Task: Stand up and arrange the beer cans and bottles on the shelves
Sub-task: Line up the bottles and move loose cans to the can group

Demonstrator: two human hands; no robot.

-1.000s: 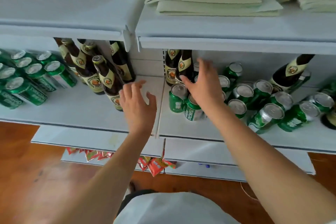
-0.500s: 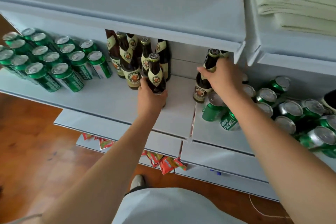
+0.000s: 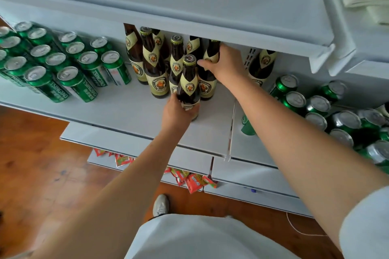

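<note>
The job looks partly done. Left of the left hand (image 3: 177,111), green cans (image 3: 69,69) stand in neat rows, and dark glass bottles (image 3: 154,69) cluster upright just behind it. That hand grips the base of the front bottle (image 3: 188,86); the right hand (image 3: 226,65) clasps another bottle (image 3: 210,57) by its neck. Right of the right hand, shiny metal cans (image 3: 315,109) lie jumbled on the smooth white shelf (image 3: 130,115).
</note>
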